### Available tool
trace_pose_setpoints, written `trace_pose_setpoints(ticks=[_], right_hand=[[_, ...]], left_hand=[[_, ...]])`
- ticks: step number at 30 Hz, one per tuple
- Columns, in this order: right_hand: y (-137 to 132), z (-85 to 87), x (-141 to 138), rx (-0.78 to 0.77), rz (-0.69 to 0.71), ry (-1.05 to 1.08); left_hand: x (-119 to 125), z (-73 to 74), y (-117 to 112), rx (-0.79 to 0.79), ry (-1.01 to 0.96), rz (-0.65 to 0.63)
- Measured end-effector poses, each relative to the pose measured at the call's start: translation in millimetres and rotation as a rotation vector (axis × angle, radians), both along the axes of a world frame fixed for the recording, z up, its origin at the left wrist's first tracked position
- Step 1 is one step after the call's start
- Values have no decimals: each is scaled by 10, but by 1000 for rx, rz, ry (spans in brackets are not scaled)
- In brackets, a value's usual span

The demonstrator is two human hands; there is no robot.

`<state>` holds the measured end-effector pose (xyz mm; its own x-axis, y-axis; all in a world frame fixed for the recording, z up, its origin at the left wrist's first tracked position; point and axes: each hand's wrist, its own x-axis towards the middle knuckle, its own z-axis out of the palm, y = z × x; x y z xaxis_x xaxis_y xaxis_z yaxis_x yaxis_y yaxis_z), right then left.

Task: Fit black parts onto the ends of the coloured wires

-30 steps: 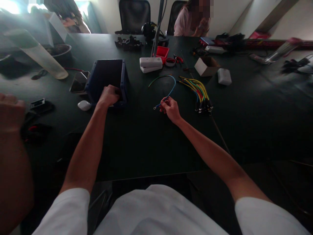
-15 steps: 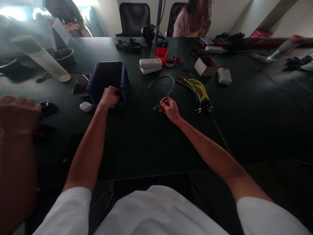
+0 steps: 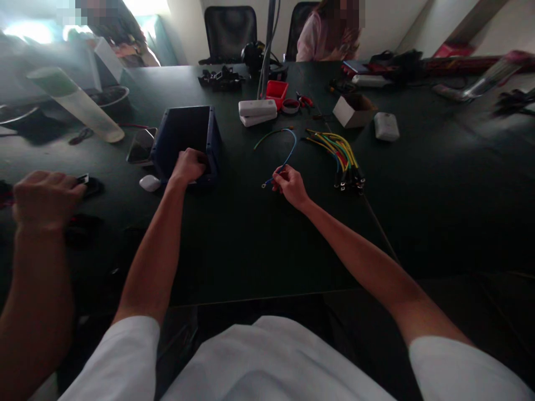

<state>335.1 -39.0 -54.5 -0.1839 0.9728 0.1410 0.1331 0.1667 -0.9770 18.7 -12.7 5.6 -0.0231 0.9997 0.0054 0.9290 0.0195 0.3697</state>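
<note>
My left hand (image 3: 190, 165) reaches into the open front of a dark blue bin (image 3: 214, 136). Its fingertips are out of sight down in the bin, so what they touch is hidden. Between the thumb and fingers of my right hand (image 3: 289, 184), closed in a pinch, is a blue wire (image 3: 293, 146) with a metal ring terminal at its near end. The wire curves away from me, and at its far end lies a green wire (image 3: 266, 137); whether they join I cannot tell. A bundle of yellow, green and blue wires (image 3: 340, 149) with ring terminals lies to the right.
Another person's hand (image 3: 48, 197) is at the left. White devices (image 3: 258, 108), a red tray (image 3: 277, 89), red-handled pliers (image 3: 306, 101) and a small open box (image 3: 353, 109) stand farther back. A white case (image 3: 149, 182) and a phone (image 3: 142, 146) are beside the bin.
The other person's hand at the left has moved a little to the right and more of it shows. The view has shifted slightly. Both of my hands hold their places.
</note>
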Motion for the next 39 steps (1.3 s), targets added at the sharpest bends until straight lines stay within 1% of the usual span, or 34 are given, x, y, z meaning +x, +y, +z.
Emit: trace_pose_setpoints(ticks=[4, 9, 16, 26, 31, 39], right_hand=[[2, -10, 0, 17, 11, 13], [-15, 8, 5, 15, 22, 11], [-11, 12, 1, 18, 16, -7], [-8, 7, 2, 18, 19, -28], [-12, 13, -7, 14, 6, -27], [-35, 46, -4, 11, 22, -35]], left_hand=[[-3, -18, 4, 19, -18, 14], [-16, -36, 3, 65, -65, -11], [-17, -45, 10, 90, -60, -18], [-28, -54, 35, 67, -12, 0], [-21, -69, 28, 77, -42, 25], [-28, -62, 26, 75, -53, 14]])
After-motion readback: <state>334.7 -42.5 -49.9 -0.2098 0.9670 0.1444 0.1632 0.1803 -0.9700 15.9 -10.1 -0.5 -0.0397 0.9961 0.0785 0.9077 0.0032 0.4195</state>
